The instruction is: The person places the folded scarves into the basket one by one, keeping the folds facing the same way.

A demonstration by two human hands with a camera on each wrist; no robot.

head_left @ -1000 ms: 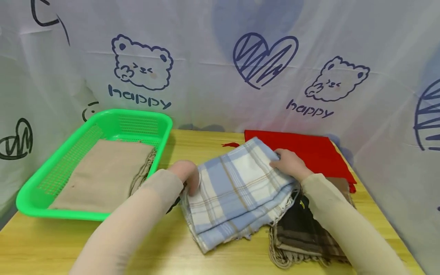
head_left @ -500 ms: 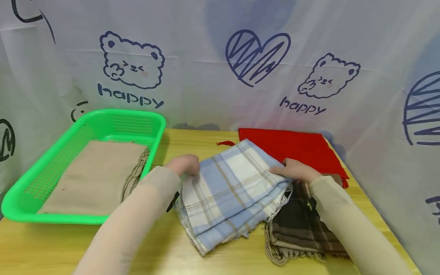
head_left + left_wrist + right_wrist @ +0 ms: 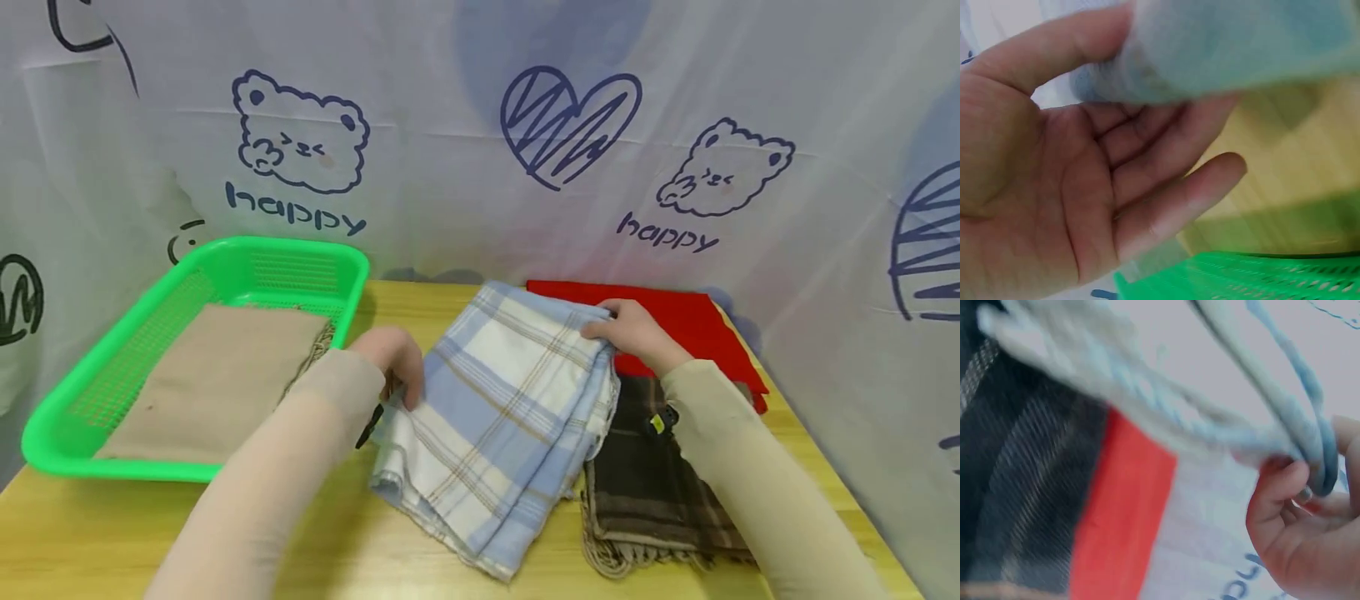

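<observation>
A folded blue and white plaid cloth (image 3: 502, 400) is held between both hands in the head view, tilted, its right corner raised. The left hand (image 3: 393, 358) grips its left edge; in the left wrist view the left hand (image 3: 1085, 169) has the cloth (image 3: 1222, 50) between thumb and fingers, the little finger apart from it. At the upper right corner the right hand (image 3: 633, 329) pinches the folded layers. The right wrist view shows the right hand (image 3: 1310, 531) with thumb and fingers round the layered edge of the cloth (image 3: 1241, 375).
On the left stands a green basket (image 3: 90, 400) holding a folded beige cloth (image 3: 217, 383). A red cloth (image 3: 675, 325) lies at the back right of the wooden table (image 3: 352, 542). Nearer, partly under the right arm, lies a dark brown fringed cloth (image 3: 637, 475). A printed curtain (image 3: 442, 200) hangs behind.
The plaid cloth has turned, its near corner swinging right and its far edge moving left and up. The right hand has risen with its corner; the left hand has moved slightly left and down.
</observation>
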